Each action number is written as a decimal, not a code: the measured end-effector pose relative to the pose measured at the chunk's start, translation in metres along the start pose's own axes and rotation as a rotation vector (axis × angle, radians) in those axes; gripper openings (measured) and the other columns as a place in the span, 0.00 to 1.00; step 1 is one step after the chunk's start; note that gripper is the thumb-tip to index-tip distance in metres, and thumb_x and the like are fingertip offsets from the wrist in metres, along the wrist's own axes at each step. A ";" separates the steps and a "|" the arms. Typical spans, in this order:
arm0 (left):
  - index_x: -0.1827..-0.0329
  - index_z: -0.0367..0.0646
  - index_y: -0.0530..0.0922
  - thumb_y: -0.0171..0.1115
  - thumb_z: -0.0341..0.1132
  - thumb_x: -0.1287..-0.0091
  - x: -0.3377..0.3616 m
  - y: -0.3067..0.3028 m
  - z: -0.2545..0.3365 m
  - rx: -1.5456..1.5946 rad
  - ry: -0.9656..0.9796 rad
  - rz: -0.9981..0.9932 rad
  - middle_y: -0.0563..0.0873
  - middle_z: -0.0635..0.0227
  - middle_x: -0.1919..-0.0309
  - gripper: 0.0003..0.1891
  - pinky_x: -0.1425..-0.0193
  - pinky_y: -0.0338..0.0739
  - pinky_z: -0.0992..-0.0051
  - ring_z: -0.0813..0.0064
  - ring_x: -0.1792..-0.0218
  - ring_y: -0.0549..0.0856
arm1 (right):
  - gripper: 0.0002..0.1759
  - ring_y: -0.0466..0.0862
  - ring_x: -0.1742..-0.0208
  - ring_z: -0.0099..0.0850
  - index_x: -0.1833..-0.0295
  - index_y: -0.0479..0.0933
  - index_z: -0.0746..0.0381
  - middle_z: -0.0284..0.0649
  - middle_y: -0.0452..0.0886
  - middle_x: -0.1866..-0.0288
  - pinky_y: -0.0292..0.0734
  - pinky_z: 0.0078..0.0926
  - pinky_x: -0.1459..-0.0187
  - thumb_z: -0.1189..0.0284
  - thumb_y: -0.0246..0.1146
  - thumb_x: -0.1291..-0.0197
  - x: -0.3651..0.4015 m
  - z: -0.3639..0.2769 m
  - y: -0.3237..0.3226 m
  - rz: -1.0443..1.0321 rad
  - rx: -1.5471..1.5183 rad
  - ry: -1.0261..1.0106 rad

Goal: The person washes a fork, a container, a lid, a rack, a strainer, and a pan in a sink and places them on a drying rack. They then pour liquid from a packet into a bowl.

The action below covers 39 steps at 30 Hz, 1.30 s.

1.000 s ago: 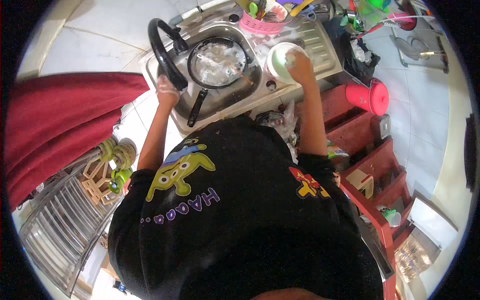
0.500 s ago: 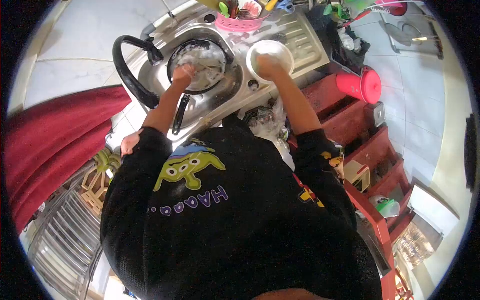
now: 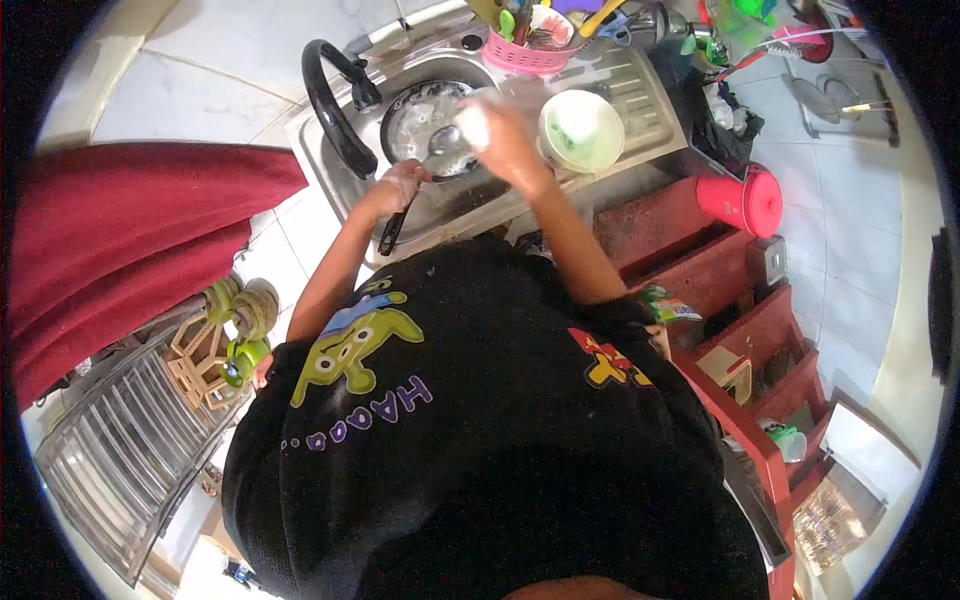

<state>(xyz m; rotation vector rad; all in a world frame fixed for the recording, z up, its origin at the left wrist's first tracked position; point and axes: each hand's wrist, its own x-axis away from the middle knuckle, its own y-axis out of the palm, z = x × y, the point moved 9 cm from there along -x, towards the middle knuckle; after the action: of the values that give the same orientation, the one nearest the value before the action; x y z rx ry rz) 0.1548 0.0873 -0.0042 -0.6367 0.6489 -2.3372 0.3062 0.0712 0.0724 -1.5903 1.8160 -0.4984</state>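
A dark pan (image 3: 410, 125) with soapy water lies in the steel sink, its black handle (image 3: 393, 232) pointing toward me. My left hand (image 3: 403, 182) is closed on the handle end of a metal spoon (image 3: 443, 141) above the pan's near edge. To its right, my right hand (image 3: 497, 140) is wrapped round a white foamy sponge, close to the spoon's bowl and partly blurred. A white bowl (image 3: 582, 131) with greenish suds stands on the sink's ledge, right of my right hand.
The black faucet (image 3: 335, 110) arches over the sink's left side. A pink basket (image 3: 525, 55) of utensils stands behind. Right of the sink are a pink lidded bucket (image 3: 740, 203) and red shelving (image 3: 690, 240). A red curtain (image 3: 150, 230) hangs at left.
My right hand has left the white bowl and moved over the sink with the sponge. My left hand has come out of the pan toward me, holding the spoon. The view has shifted.
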 end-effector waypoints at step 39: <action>0.59 0.44 0.70 0.41 0.50 0.33 -0.013 0.029 0.051 1.220 -0.187 -0.221 0.76 0.67 0.71 0.18 0.71 0.73 0.74 0.71 0.76 0.77 | 0.07 0.77 0.76 0.27 0.64 0.74 0.65 0.37 0.77 0.74 0.73 0.25 0.73 0.72 0.60 0.47 -0.029 0.017 0.034 0.476 -0.904 0.412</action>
<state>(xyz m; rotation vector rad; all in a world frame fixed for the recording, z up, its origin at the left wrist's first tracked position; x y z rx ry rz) 0.2066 0.0617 0.0141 -0.3170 -0.9420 -2.2828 0.2947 0.1083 0.0439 -1.5373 2.8870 0.3022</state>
